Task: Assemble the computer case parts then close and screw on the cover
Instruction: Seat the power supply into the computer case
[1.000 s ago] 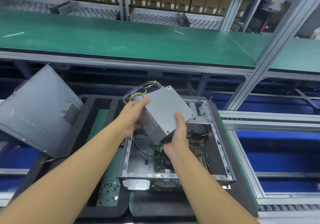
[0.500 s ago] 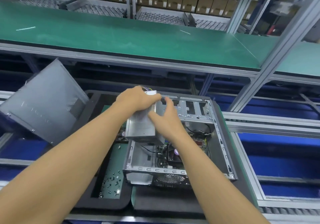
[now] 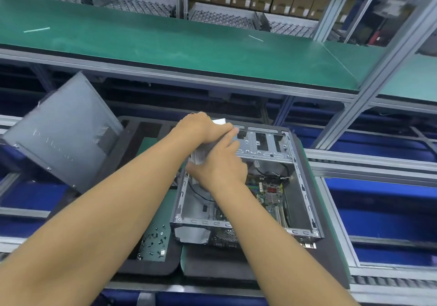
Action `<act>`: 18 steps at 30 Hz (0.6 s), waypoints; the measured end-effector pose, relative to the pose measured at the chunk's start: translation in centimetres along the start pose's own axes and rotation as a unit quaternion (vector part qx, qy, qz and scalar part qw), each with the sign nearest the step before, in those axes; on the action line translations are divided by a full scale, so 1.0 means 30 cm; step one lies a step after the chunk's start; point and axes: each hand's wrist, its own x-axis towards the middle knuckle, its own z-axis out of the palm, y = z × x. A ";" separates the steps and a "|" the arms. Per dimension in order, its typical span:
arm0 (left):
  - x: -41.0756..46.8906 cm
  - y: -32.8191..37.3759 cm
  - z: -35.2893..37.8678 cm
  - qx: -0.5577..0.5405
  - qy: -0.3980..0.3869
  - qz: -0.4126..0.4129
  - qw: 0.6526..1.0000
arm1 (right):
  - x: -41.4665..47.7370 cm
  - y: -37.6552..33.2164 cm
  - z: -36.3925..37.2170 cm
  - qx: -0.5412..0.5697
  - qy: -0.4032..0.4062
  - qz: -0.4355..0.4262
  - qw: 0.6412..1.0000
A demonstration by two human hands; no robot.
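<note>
Lowering the power supply (image 3: 198, 156) into the far left corner of the computer case (image 3: 305, 187), the person had brought it down from where it was held high and tilted a second before. The left hand (image 3: 203, 128) was clamped over its top. The right hand (image 3: 220, 166) lay spread against its near face, fingers fairly straight. It looked nearly seated to me, though not fastened. The cover (image 3: 63, 135) stood propped off to the left, and loose screws (image 3: 155, 239) lay just beside the case, both untouched.
</note>
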 end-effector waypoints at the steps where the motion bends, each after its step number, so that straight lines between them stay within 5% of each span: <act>1: -0.004 0.008 0.002 -0.001 0.005 0.004 1.000 | 0.006 0.011 0.003 0.006 0.009 -0.002 1.000; 10: 0.008 -0.056 -0.037 -0.238 -0.012 0.150 0.960 | 0.050 0.233 -0.119 0.297 0.006 0.010 0.955; 13: 0.025 -0.128 0.004 -0.194 0.004 0.164 0.967 | 0.047 0.270 -0.135 0.326 -0.006 0.004 0.945; 18: 0.016 -0.189 0.105 0.038 -0.131 0.151 0.979 | 0.051 0.313 -0.166 0.346 0.006 0.010 0.938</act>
